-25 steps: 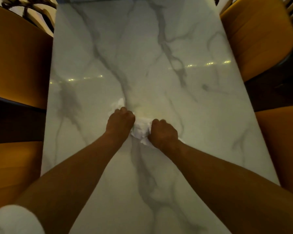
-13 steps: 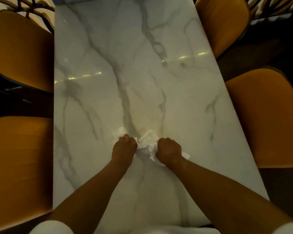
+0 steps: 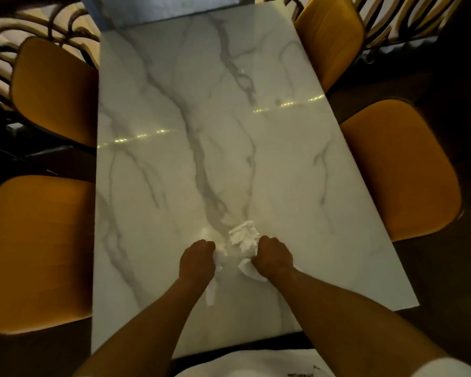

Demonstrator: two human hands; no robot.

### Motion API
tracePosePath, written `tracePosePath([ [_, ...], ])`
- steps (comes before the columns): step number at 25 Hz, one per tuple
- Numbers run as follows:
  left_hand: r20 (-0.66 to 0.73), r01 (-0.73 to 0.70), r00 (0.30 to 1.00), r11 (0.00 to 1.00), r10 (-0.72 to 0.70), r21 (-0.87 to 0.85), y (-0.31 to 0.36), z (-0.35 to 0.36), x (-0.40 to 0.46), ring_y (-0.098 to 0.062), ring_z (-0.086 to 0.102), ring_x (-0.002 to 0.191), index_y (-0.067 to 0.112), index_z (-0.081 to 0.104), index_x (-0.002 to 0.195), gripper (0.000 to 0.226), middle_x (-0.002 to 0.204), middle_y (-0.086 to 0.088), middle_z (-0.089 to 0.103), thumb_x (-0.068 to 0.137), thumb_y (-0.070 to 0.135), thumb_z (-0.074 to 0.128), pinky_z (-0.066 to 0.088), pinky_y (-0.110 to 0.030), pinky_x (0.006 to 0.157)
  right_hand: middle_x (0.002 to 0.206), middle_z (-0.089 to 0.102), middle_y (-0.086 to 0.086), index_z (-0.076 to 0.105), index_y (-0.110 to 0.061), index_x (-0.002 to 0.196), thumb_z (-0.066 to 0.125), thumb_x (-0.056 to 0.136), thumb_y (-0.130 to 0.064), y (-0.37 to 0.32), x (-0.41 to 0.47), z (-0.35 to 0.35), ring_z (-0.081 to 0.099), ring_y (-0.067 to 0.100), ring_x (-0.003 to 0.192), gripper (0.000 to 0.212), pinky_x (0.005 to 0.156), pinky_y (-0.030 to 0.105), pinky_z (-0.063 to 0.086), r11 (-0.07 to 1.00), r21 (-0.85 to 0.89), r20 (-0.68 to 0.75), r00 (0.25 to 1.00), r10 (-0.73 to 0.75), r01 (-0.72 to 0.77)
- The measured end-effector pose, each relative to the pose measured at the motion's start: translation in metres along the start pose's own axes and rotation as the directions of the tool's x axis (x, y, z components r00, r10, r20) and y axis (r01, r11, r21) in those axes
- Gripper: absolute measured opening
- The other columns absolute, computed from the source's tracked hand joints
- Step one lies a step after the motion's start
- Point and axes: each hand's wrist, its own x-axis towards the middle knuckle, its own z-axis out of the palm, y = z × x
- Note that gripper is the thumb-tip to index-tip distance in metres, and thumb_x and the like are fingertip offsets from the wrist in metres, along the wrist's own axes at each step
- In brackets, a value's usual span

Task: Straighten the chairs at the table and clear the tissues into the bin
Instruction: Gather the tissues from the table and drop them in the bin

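Crumpled white tissues [image 3: 242,236] lie bunched on the white marble table [image 3: 174,104], near its front end. My left hand [image 3: 197,261] is closed on the left part of the bunch, with a strip of tissue [image 3: 210,293] hanging below the fist. My right hand [image 3: 273,257] is closed on the right part, and tissue sticks out above and below it. Both fists rest on the tabletop, a small gap apart. Mustard-yellow chairs stand along both long sides: near left [image 3: 36,251], far left [image 3: 55,88], near right [image 3: 400,170], far right [image 3: 329,36]. No bin is in view.
Curved dark railings run behind the far-left chair [image 3: 38,31] and behind the far-right chair [image 3: 397,20]. A grey surface [image 3: 161,6] adjoins the table's far end. The floor around is dark. My white shirt [image 3: 256,363] shows at the bottom edge.
My hands, still closed on the tissues, have drawn back toward the table's near end. The view has pulled back, so the near table edge and both chairs on each side now show.
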Motion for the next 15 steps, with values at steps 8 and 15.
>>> tracePosePath([
  [8,-0.14,-0.092,0.987,0.989,0.075,-0.113,-0.016,-0.028,-0.016,-0.033,0.061,0.09,0.008,0.063,0.094,0.01,0.09,-0.007,0.058,0.09,0.012,0.054,0.035,-0.031,0.069,0.139,0.043,0.015,0.049,-0.005,0.132,0.061,0.098,-0.026,-0.009,-0.058,-0.018,0.061,0.035,0.116,0.042,0.092,0.038,0.049,0.999,0.043,-0.28,0.959,0.038,-0.027],
  [15,-0.152,-0.174,0.979,0.94,0.134,-0.292,-0.011,-0.036,-0.041,-0.029,0.065,0.097,0.011,0.069,0.1,0.028,0.103,-0.007,0.07,0.092,0.027,0.048,0.05,-0.04,0.084,0.119,0.062,0.012,0.058,-0.008,0.12,0.059,0.094,-0.019,-0.015,-0.111,-0.011,0.062,0.037,0.109,0.029,0.088,0.037,0.05,0.997,0.079,-0.43,0.902,0.05,-0.018],
])
